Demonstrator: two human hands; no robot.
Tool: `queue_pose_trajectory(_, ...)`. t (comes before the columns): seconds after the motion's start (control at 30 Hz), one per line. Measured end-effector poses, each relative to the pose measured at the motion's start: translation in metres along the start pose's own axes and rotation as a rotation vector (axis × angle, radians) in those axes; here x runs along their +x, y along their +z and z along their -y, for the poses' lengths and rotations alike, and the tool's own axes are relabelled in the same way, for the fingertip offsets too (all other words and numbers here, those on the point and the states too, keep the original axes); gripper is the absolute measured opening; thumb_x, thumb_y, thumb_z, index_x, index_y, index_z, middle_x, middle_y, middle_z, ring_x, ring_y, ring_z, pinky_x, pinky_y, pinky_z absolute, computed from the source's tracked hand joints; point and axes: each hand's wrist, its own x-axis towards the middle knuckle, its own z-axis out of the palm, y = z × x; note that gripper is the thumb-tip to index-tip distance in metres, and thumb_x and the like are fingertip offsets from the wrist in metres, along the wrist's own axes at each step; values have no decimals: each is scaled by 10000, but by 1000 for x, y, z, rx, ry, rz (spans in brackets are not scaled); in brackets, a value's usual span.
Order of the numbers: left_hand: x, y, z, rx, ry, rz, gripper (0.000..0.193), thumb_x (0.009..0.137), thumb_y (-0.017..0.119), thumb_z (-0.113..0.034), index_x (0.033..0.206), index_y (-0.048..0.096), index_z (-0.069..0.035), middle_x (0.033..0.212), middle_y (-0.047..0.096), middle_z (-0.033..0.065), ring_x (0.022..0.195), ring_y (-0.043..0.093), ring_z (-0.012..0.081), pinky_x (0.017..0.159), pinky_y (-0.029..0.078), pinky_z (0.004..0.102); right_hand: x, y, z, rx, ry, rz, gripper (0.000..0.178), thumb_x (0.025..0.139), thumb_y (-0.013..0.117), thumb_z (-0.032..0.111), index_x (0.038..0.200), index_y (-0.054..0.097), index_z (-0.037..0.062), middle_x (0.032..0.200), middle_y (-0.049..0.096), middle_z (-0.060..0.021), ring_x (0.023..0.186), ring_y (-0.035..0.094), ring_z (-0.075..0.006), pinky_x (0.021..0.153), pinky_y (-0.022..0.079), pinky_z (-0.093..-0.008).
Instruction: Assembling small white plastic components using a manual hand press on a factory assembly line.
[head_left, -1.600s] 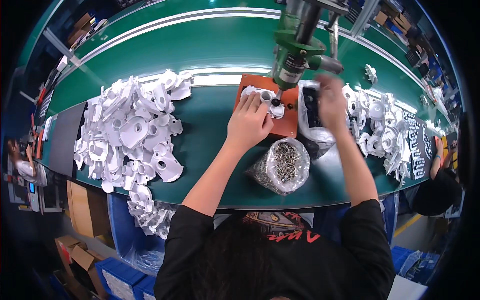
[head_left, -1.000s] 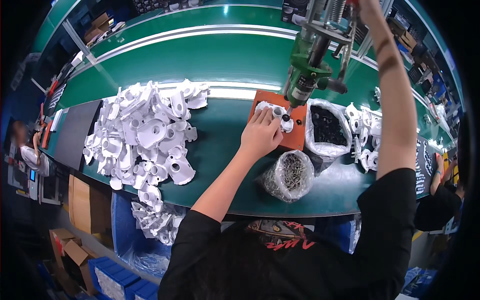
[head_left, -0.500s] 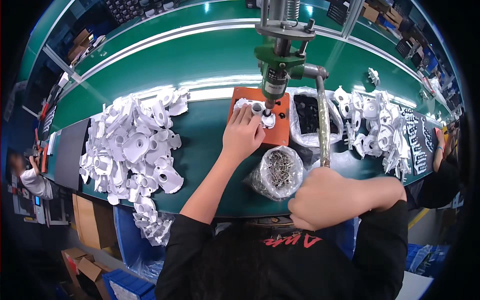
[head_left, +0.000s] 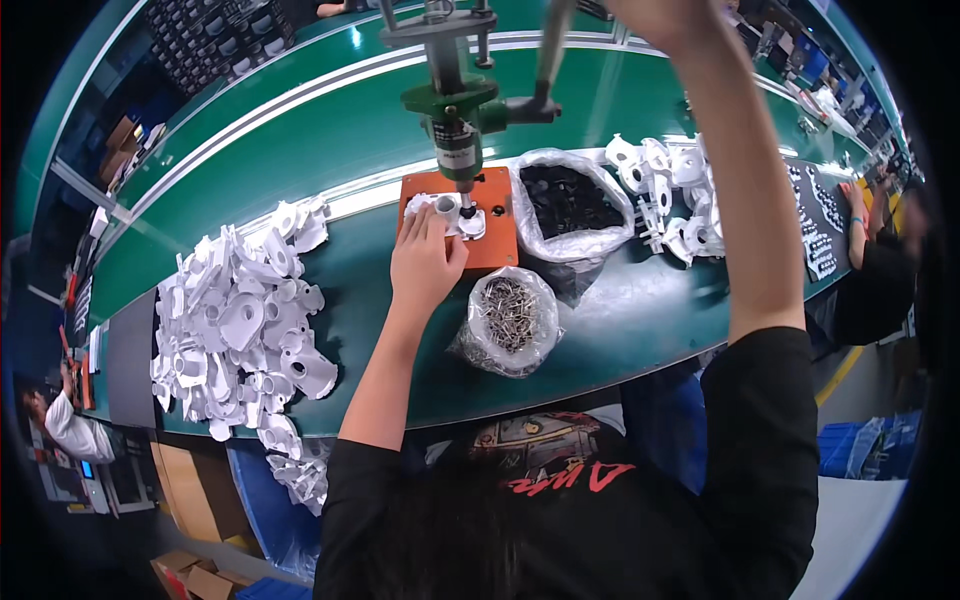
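Observation:
My left hand point(head_left: 424, 250) lies with its fingers over a white plastic part point(head_left: 443, 205) and holds it on the orange block point(head_left: 488, 253). The green press point(head_left: 455, 140) stands over this part, its dark tip point(head_left: 467, 209) at the part's right side. My right hand point(head_left: 665, 15) is raised at the upper edge of the view, near the press's lever point(head_left: 553, 50). The lever is blurred and points up, with its far end outside the picture. The fingers of that hand are cut off, so its grip does not show.
A clear bag of metal pins or screws point(head_left: 512, 315) stands before the block. Beside the block is a bag of black parts point(head_left: 565, 200). White plastic parts are heaped left point(head_left: 240, 320) and right point(head_left: 650, 180). A co-worker's arm point(head_left: 857, 225) shows at far right.
The lever has swung from pointing down toward me to pointing up, and my right hand has risen with it to the upper edge. My left hand stays on the white part. The view has shifted.

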Motion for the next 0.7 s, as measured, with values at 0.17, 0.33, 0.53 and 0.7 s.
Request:
queue_pose_trajectory(0.17,-7,-2,3,14,-131,7,359,755,635,-134,1050,540,47,1072,629,224,1057,586,379,951,460,416,-20,-22,-108,242,442,-200,432,870,596,400,1119,545,51,920,600,-84,796,578,-176,652,481,-297)
queue_pose_trajectory(0.33,-11,-10,3,-63,-187,-32,448,764,649,-127,1159,509,32,1067,627,191,1038,588,372,889,479,413,-105,-21,-119,120,634,-270,473,920,555,409,1235,511,59,1131,610,-115,997,602,-204,896,449,-329)
queue_pose_trajectory(0.53,9,-4,37,20,-183,191,422,838,592,-297,1121,538,12,1274,505,205,1267,421,336,1050,315,480,-281,-44,-147,-1241,619,-318,459,850,646,279,1149,521,-45,1032,587,-192,990,563,-327,884,427,-395)
queue_pose_trajectory(0.7,52,-27,18,5,-192,566,409,838,587,-371,1035,554,-14,1209,532,186,1249,439,305,998,363,501,-336,-28,-161,-1188,618,-522,417,832,671,150,1156,500,-52,1039,578,-176,972,562,-310,882,426,-368)
